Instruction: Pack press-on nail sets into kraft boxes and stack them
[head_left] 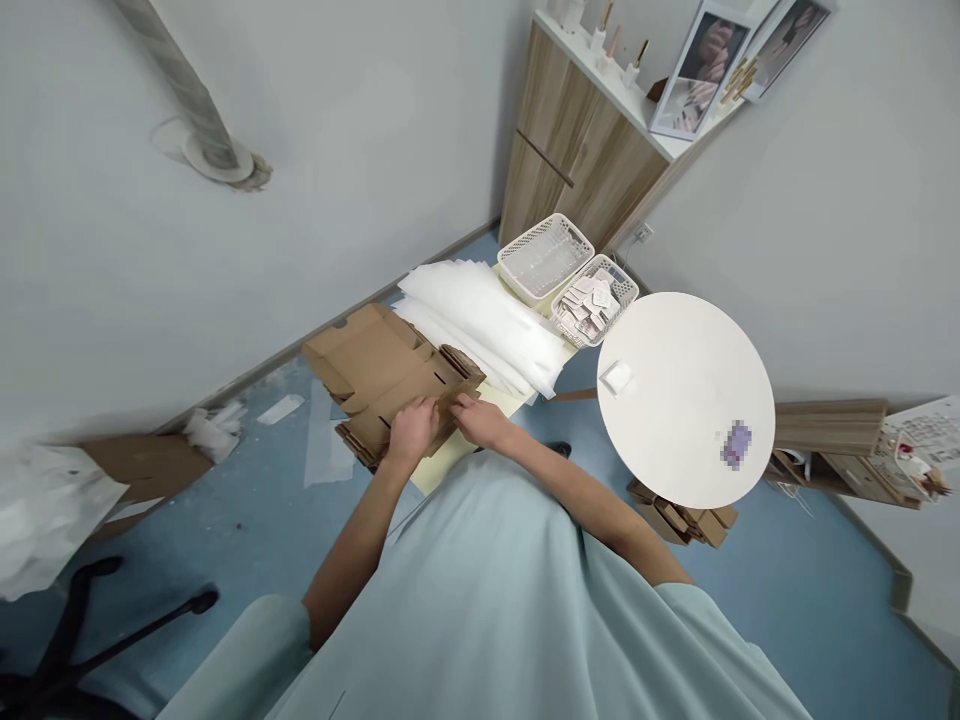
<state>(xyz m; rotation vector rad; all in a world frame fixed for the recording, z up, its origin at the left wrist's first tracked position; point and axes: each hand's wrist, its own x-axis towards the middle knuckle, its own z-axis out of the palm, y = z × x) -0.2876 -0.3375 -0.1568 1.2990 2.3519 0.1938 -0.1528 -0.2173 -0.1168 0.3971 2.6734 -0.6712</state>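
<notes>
My left hand point(414, 432) is closed on the near edge of a brown cardboard box point(405, 392), which is partly folded with slots and flaps showing. Just to its right, my right hand point(480, 422) pinches a folded flap of the same box. Flat cardboard point(365, 350) lies spread behind and to the left, layered with it; where one piece ends and another begins is hard to make out. Both hands are over a pale yellow table surface point(435, 468). Several white foam sheets point(480, 310) lie in a pile beyond the box.
Past the foam stand a white basket point(534, 292) and a smaller basket point(628, 293) full of small packets. A round white table point(682, 400) is at the right, with folded cartons point(709, 525) beneath. Black chair legs point(142, 630) and a white bag point(52, 520) are at lower left.
</notes>
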